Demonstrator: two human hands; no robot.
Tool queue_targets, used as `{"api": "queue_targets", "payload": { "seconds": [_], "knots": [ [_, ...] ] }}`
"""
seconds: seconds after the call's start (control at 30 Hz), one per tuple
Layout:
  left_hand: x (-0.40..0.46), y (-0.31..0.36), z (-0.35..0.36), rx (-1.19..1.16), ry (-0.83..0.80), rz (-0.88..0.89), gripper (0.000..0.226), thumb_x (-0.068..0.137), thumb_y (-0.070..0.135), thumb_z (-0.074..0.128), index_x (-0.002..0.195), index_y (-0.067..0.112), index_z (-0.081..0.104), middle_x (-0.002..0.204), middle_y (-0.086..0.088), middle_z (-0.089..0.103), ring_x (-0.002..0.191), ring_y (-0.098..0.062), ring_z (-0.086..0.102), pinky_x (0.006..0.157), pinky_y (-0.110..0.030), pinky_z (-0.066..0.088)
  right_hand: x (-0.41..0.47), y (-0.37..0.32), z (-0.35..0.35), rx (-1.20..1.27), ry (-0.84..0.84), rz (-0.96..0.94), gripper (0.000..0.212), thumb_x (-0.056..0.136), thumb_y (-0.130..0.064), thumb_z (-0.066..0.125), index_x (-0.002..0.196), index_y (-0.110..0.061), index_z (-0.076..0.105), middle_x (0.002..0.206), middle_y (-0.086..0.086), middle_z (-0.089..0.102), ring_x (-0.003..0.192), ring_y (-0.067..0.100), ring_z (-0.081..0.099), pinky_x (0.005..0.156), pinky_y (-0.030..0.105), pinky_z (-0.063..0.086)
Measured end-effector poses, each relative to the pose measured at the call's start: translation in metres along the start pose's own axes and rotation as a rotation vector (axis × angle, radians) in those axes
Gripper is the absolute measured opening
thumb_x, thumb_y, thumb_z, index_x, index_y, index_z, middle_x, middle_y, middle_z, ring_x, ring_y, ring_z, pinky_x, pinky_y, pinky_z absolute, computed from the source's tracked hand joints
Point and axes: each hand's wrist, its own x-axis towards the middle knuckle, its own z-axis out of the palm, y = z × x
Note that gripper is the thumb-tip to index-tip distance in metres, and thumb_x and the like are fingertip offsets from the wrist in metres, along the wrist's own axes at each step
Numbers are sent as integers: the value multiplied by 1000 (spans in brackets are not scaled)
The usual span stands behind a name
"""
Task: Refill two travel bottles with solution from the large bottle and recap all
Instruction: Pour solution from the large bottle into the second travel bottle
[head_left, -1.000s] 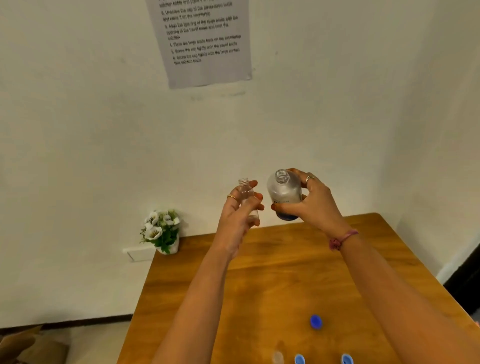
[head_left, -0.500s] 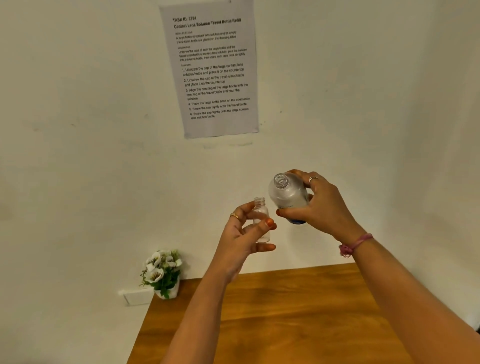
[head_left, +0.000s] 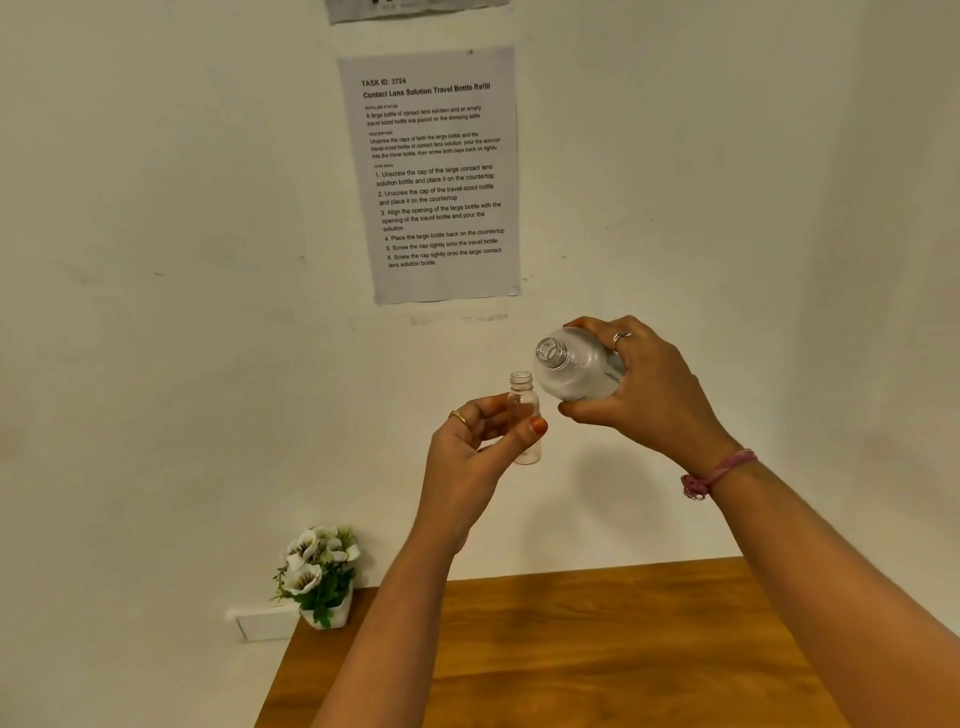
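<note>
My left hand (head_left: 475, 452) holds a small clear travel bottle (head_left: 523, 402) upright, uncapped, pinched between thumb and fingers. My right hand (head_left: 641, 389) grips the large clear bottle (head_left: 574, 369), also uncapped. It is tilted, with its open neck pointing left and toward me, just up and right of the travel bottle's mouth. The two openings are close but apart. Both bottles are raised high above the wooden table (head_left: 597, 649). No caps and no second travel bottle show in this view.
A printed instruction sheet (head_left: 439, 171) hangs on the white wall behind the hands. A small pot of white flowers (head_left: 319, 577) stands at the table's far left corner, beside a white wall socket (head_left: 260, 621).
The view has swung upward, so the caps on the table have dropped out of sight. The large bottle has tipped further toward the travel bottle, and the two openings have come closer.
</note>
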Motion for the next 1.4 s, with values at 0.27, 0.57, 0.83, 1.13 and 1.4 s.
{"api": "queue_targets", "payload": {
  "seconds": [0.27,0.57,0.83,1.13,1.4],
  "knots": [
    [0,14,-1,75,29,48,28,74,22,77,100,30,68,101,1,73,96,-11,67,98,-44,49,3,-5,-4,-50,23,-17,66,61,-33,81,120,-39,51,103,-15,45,91,9,49,69,32,50],
    [-4,20,-3,145,55,81,31,69,24,81,95,35,67,96,6,73,90,-5,68,96,-40,51,6,-5,-5,-136,25,-62,69,65,-33,79,127,-37,49,111,-11,49,92,5,41,55,14,30],
    [-5,20,-1,142,72,62,34,68,24,82,99,29,69,96,5,73,89,-5,68,87,-27,52,6,-6,-7,-220,45,-125,67,69,-33,79,129,-32,49,115,-5,51,103,14,49,55,13,29],
    [-4,20,2,169,107,67,34,68,24,82,100,26,69,94,8,72,87,-3,67,74,-14,52,7,-4,-7,-271,109,-196,66,67,-28,80,127,-29,52,114,-3,55,103,18,52,61,22,39],
    [-3,17,1,161,117,59,36,67,24,83,101,22,71,95,4,73,88,-5,68,78,-18,53,9,-2,-5,-309,157,-262,68,64,-24,83,126,-25,55,113,0,58,100,21,55,63,23,41]
  ]
}}
